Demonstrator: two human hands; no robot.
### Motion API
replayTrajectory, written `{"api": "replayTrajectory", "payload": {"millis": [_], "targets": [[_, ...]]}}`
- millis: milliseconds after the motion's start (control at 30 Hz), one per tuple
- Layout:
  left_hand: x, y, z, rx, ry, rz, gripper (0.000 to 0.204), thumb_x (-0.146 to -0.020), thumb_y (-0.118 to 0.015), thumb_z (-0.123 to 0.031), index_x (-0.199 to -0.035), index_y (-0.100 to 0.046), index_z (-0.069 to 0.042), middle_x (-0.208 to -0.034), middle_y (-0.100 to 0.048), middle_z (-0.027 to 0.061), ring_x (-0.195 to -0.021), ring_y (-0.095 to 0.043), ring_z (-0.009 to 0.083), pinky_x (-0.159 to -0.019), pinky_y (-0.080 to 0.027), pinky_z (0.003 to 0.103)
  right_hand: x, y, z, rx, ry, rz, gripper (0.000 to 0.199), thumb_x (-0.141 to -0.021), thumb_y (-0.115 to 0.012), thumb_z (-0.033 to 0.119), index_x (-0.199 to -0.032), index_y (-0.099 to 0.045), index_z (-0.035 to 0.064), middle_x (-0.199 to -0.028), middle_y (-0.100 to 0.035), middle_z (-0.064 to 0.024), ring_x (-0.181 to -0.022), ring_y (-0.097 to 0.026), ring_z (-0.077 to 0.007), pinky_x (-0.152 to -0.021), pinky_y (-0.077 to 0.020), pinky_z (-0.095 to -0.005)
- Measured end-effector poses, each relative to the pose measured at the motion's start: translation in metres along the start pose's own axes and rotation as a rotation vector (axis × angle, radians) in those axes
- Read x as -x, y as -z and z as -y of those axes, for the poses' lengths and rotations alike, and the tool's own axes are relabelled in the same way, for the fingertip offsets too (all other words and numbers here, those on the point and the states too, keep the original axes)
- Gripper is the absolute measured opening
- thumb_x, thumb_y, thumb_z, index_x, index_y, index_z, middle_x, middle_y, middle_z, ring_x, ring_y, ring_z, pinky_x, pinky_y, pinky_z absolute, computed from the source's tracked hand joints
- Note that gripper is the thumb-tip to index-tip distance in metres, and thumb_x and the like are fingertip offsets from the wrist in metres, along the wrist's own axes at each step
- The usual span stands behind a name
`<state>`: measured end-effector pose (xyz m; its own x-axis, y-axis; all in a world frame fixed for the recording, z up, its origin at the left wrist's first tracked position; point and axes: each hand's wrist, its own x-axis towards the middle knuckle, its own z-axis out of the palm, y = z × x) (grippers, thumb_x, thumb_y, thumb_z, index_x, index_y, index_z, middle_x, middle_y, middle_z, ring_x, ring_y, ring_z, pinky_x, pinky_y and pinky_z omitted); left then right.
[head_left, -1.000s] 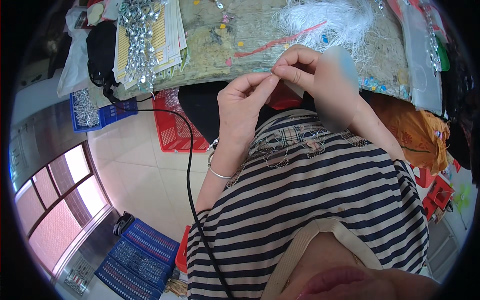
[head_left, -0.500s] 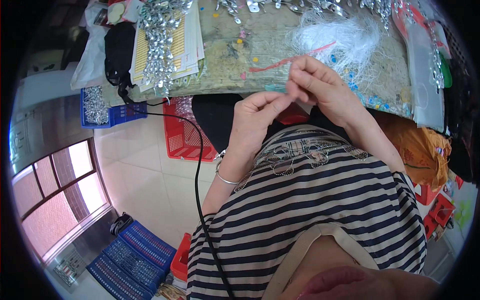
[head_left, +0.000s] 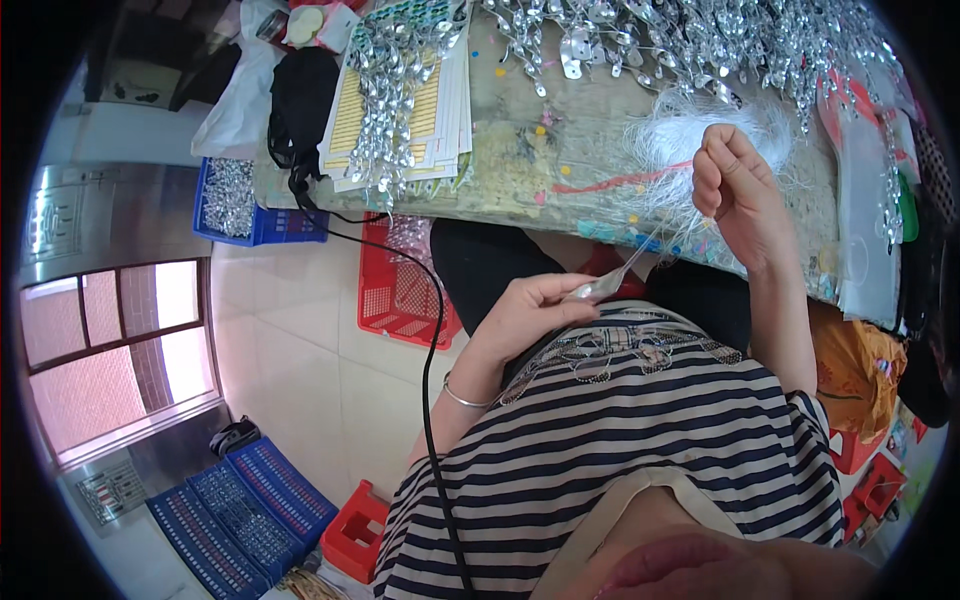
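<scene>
The left hand (head_left: 535, 312) holds a small, shiny, silvery-clear teardrop-like piece (head_left: 598, 288) between thumb and forefinger, in front of the person's waist and short of the table. From its tip, thin pale strands (head_left: 650, 245) slope up toward the right hand (head_left: 742, 195), which is raised higher and to the right, fingers curled with thumb and forefinger close together; I cannot tell whether they meet or grip a thread.

For good control, the left pinch should probably stay light but steady on the piece's broad end, leaving the tip uncovered. The strands look fine enough to snag, so even tension and slow parting of the hands would likely serve better than a jerk.

Just beyond the right hand lies a loose, tangled heap of fine white thread (head_left: 665, 135), with a thin red strip (head_left: 610, 186) reaching leftward from it. The near edge of the worn grey-green table (head_left: 500, 165) runs beyond the left hand and under the strands, so they could rub there. The gap between the hands gives room sideways; farther left of the left hand hangs a black cable (head_left: 438, 300), and right of the right hand a clear plastic sheet (head_left: 868, 240) drapes over the table's edge.
</scene>
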<state>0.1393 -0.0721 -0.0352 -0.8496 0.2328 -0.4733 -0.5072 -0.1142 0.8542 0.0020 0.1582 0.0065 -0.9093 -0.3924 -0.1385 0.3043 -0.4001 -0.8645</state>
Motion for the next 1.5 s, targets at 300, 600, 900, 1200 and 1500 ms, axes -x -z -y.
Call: {"api": "replayTrajectory", "payload": {"millis": [300, 600, 900, 1200, 1500], "targets": [[0.001, 0.041, 0.011, -0.060, -0.025, -0.302, 0.026, -0.091, -0.054, -0.015, -0.114, -0.061, -0.003, -0.076, -0.062, -0.0020, -0.058, -0.046, 0.0013, -0.053, -0.034, 0.014, -0.021, 0.022, -0.005, 0.121, 0.028, -0.086, 0.020, -0.096, -0.048, 0.021, -0.108, -0.052, 0.0049, -0.081, -0.057, -0.0008, -0.073, -0.055, -0.0087, -0.070, -0.0471, -0.0237], [-0.072, 0.127, -0.068, -0.799, -0.738, -1.038, 0.036, -0.089, -0.049, -0.004, -0.124, -0.049, 0.006, -0.097, -0.062, 0.0180, -0.083, -0.058, 0.0260, -0.075, -0.044, 0.037, -0.027, 0.014, -0.031, 0.506, -0.101, 0.030, 0.030, -0.095, -0.050, 0.019, -0.117, -0.053, -0.0002, -0.110, -0.060, -0.0080, -0.094, -0.057, -0.0126, -0.085, -0.0456, -0.0264], [-0.118, 0.183, -0.087, -1.472, -0.411, -1.318, 0.038, -0.080, -0.055, -0.005, -0.117, -0.055, 0.001, -0.096, -0.062, 0.0209, -0.087, -0.059, 0.0371, -0.074, -0.045, 0.048, -0.096, 0.042, -0.023, 1.113, 0.269, -0.063, 0.031, -0.094, -0.049, 0.015, -0.123, -0.052, 0.0050, -0.113, -0.057, -0.0108, -0.093, -0.060, -0.0191, -0.078, -0.0497, -0.0296], [-0.108, 0.157, -0.072, -1.512, -0.691, -1.388, 0.040, -0.079, -0.058, -0.005, -0.117, -0.055, 0.003, -0.109, -0.057, 0.0260, -0.098, -0.056, 0.0396, -0.085, -0.043, 0.045, -0.163, 0.037, -0.022, 1.879, 0.238, -0.114, 0.024, -0.084, -0.052, 0.008, -0.107, -0.055, 0.0036, -0.115, -0.057, -0.0147, -0.093, -0.060, -0.0343, -0.078, -0.0492, -0.0401], [-0.092, 0.057, -0.055, -0.194, -0.584, -0.727, 0.027, -0.093, -0.054, -0.017, -0.113, -0.056, 0.000, -0.107, -0.060, 0.0147, -0.089, -0.059, 0.0152, -0.071, -0.048, 0.026, -0.107, -0.005, 0.039, 1.026, 0.439, -0.114, 0.011, -0.092, -0.052, 0.010, -0.098, -0.059, 0.0040, -0.088, -0.062, -0.0050, -0.077, -0.060, -0.0128, -0.069, -0.0481, -0.0257]]}}
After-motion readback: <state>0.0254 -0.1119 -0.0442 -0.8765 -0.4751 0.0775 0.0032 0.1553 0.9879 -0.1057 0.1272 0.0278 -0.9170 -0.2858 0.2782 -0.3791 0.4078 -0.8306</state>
